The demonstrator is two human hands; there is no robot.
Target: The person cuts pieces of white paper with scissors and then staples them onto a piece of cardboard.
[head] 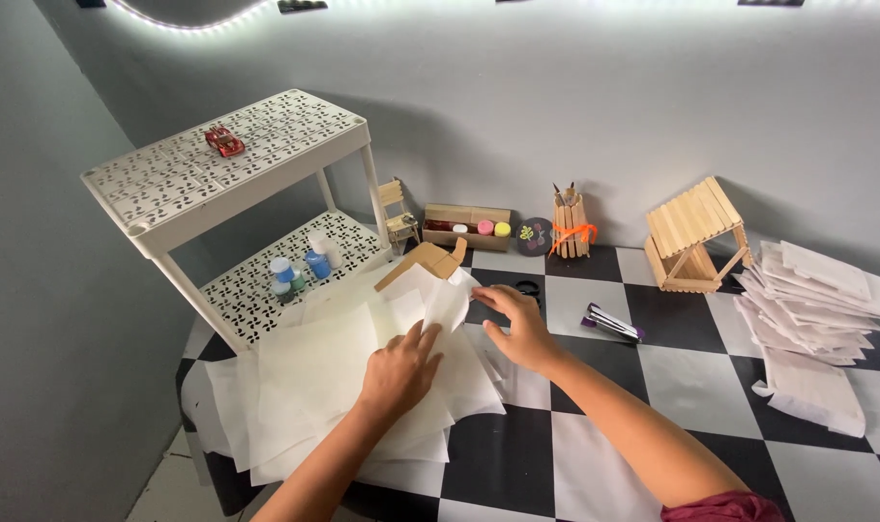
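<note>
Both hands work on a loose pile of white paper sheets at the left end of the checkered table, in the one head view there is. Left hand lies flat on top of the pile, fingers spread and pressing down, gripping nothing. Right hand sits just beside it toward the table's middle, fingers curled, thumb and fingertips pinching the edge of a folded white sheet that stands up a little from the pile. As a judgement, the step in hand is folding or creasing that top sheet while the pile is held steady; the next move would call for the left palm to keep its pressure so nothing slides, and for the right fingers to draw the edge evenly. The folded sheet's long axis runs roughly from the near left toward the far right, its raised tip pointing to the back edge, where a small brown cardboard piece touches it. Along the back edge stand a wooden tray with paint pots, a stick-built pen holder and a small stick house. A stack of folded white paper pieces fills the right end. A grey stapler-like tool lies near the middle. Beside the table's left end stands a white perforated shelf carrying a red toy car and blue paint bottles.
</note>
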